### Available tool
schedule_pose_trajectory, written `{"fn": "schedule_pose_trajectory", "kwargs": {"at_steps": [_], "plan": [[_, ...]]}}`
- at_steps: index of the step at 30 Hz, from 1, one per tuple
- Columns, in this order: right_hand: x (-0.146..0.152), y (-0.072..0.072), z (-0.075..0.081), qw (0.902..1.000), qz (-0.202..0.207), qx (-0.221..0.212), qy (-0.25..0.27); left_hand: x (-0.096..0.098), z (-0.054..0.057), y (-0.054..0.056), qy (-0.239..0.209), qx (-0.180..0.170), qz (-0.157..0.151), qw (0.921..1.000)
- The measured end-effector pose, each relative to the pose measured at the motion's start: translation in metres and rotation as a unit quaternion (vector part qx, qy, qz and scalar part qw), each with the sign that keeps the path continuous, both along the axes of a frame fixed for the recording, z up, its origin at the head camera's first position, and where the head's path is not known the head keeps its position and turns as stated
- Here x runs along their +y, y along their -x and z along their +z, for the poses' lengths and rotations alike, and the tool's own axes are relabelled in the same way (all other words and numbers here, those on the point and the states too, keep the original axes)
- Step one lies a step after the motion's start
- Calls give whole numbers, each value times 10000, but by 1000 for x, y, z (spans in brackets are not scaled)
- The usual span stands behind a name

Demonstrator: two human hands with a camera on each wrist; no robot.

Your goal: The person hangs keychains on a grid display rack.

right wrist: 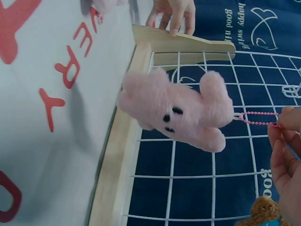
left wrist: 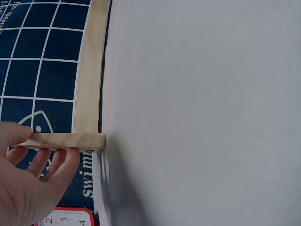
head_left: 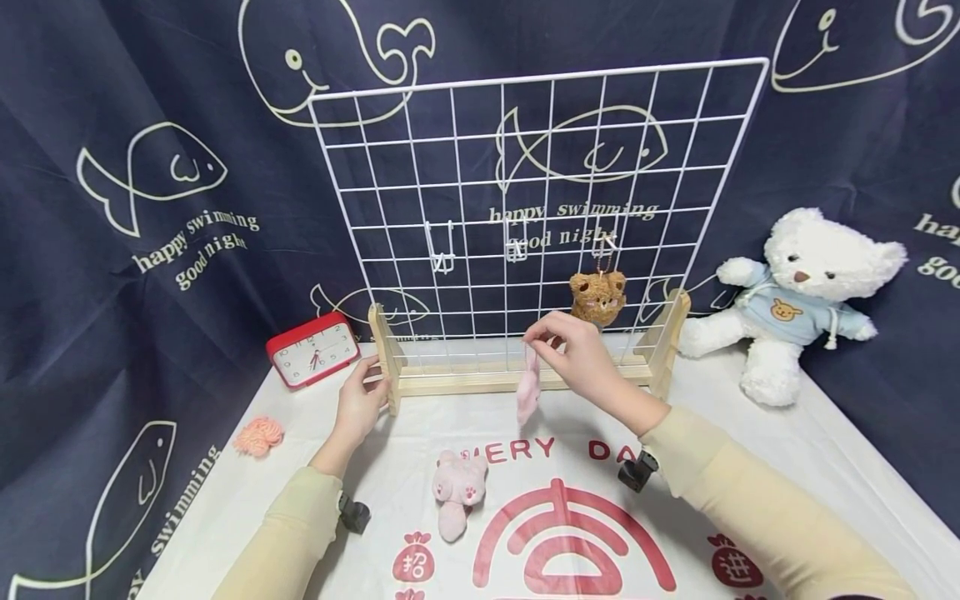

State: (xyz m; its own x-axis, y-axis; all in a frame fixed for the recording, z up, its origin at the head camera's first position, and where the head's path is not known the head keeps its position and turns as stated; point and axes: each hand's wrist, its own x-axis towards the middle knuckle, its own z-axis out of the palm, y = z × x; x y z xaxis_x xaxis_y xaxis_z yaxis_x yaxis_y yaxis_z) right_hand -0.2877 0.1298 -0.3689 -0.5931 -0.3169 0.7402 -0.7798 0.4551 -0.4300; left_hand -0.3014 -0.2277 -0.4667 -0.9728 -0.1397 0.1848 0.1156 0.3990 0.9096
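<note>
From a pink bead chain [right wrist: 258, 118] dangles a pink plush keychain [right wrist: 174, 110]; my right hand [head_left: 573, 350] pinches the chain in front of the white wire grid [right wrist: 193, 176]. At the grid's left end my left hand [left wrist: 35, 181] grips the wooden side stand [left wrist: 70, 140], thumb on one side and fingers on the other. A brown bear plush [head_left: 597, 297] hangs from a hook [head_left: 604, 243] on the grid's right part. Two more white hooks, a left one [head_left: 442, 262] and a middle one [head_left: 515, 250], show nothing hanging on them.
Another pink plush [head_left: 459, 487] lies on the white tablecloth [head_left: 360, 533] near the front. To the left are a red clock [head_left: 313, 350] and a coral-coloured fluffy bundle [head_left: 258, 437]. A white teddy bear [head_left: 802, 292] in a blue hoodie sits at the right.
</note>
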Motion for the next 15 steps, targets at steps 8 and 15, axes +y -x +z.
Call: {"fn": "schedule_pose_trajectory", "kwargs": {"at_steps": [8, 15], "plan": [[-2, 4, 15, 9998, -43, 61, 172, 1, 1, 0, -77, 15, -12, 10000], [-5, 2, 30, 9994, -111, 201, 258, 0, 1, 0, -67, -5, -31, 10000]]}}
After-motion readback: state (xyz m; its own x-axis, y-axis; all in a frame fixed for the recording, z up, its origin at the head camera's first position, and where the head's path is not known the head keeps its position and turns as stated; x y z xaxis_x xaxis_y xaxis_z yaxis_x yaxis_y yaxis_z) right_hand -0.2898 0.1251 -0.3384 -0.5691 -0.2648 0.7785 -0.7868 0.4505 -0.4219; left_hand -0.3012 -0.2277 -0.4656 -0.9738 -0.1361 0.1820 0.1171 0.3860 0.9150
